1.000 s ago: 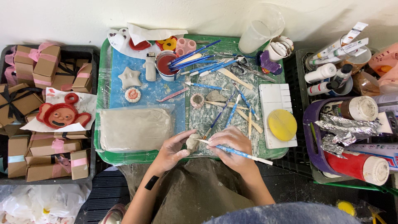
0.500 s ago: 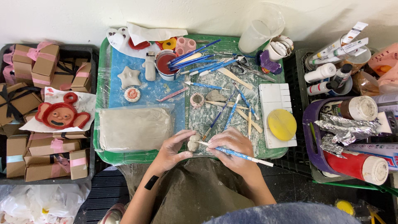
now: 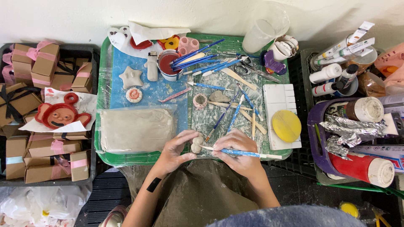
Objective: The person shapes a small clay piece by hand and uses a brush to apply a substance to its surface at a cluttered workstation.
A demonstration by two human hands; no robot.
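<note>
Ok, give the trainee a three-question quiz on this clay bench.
1. True or false: the right hand holds a blue-handled tool.
2. What does the left hand pinch? A) a small clay piece B) a paint tube C) a brown box
3. Fill in: the yellow disc lies on a white ____.

Key:
1. True; its tip points at the small clay piece.
2. A.
3. Palette, at the right end of the green tray.
</note>
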